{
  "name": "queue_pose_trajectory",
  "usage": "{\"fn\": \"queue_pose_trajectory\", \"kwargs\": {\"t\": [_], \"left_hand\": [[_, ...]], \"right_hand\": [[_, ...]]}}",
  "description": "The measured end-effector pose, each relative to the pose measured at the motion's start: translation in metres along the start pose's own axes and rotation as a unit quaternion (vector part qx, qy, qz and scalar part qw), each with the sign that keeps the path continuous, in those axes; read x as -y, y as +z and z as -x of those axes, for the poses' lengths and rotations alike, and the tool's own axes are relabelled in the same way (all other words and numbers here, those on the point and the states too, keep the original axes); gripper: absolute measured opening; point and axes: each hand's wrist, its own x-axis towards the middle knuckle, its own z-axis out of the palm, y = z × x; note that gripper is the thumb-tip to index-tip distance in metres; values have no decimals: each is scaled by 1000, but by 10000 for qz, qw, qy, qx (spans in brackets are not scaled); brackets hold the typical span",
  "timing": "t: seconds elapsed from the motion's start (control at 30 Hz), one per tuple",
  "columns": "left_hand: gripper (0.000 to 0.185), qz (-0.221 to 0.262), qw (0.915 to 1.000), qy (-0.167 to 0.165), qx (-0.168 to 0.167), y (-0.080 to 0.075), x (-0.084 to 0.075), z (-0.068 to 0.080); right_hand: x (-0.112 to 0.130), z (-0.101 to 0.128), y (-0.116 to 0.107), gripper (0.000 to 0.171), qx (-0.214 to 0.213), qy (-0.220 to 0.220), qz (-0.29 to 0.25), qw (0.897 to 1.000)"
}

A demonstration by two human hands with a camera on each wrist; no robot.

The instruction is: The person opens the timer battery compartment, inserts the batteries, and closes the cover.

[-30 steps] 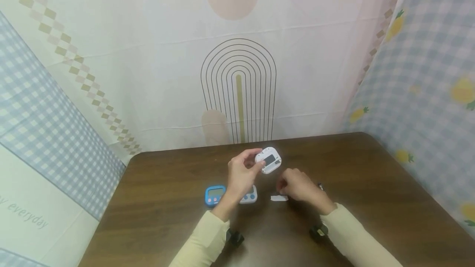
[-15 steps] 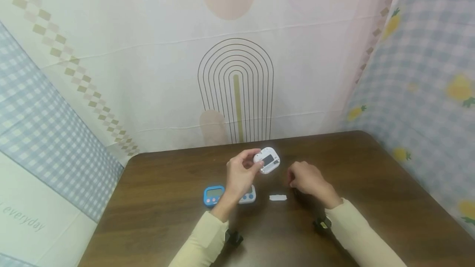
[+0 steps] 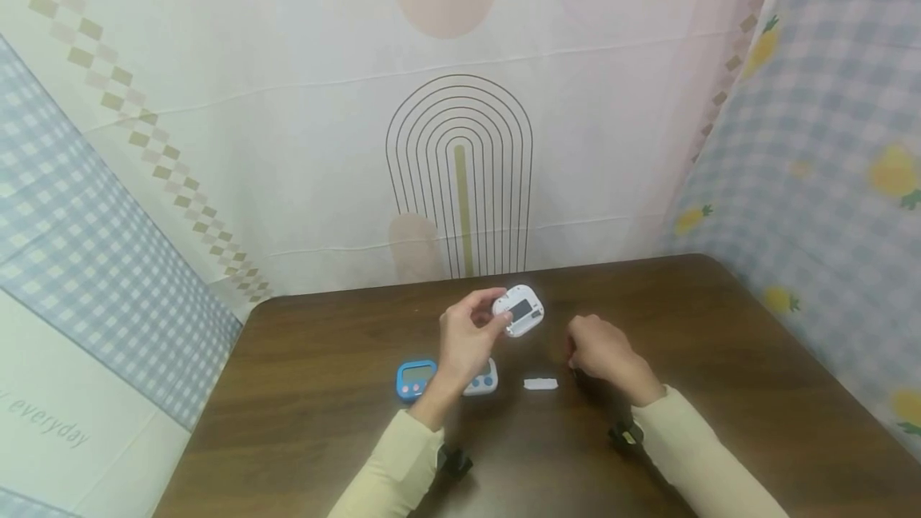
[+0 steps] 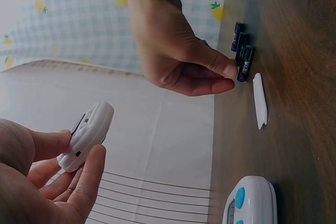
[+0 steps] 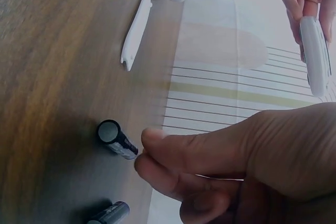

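My left hand [image 3: 468, 338] pinches a white digital timer [image 3: 524, 312] above the table, thumb on its back. That back faces me in the head view, with a dark rectangle and an uncovered battery slot. My right hand [image 3: 600, 346] is low at the right, with thumb and forefinger together at one end of a dark battery [image 5: 118, 140]; they appear to pinch its tip. Another battery [image 5: 111, 213] is beside it, and the left wrist view has further batteries [image 4: 238, 36] in a row. A white battery cover [image 3: 540, 384] lies between the hands.
A blue timer [image 3: 415, 380] and a white timer with blue buttons [image 3: 484, 380] lie on the brown table [image 3: 324, 422], partly behind my left forearm. Patterned cloth [image 3: 324, 142] hangs at the back and both sides.
My right hand has moved right, away from the battery cover, to the batteries. My left hand holds the white timer in nearly the same place.
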Motion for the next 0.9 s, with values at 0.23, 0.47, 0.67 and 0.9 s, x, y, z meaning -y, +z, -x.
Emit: {"fn": "queue_pose_trajectory", "kwargs": {"t": [0.23,0.47,0.67,0.9], "left_hand": [[31,27,10000,-69,30,0,-2,0],[31,-17,9999,-107,49,-1,0,3],[30,-159,9997,-95,-128,-10,7,12],[31,-189,9997,-43,-125,-13,9,12]], "right_hand": [[1,-1,2,19,71,-1,-19,10000],[4,1,9,21,48,73,-77,9999],[14,2,25,26,25,-6,-81,10000],[19,1,29,28,-30,49,7,10000]]}}
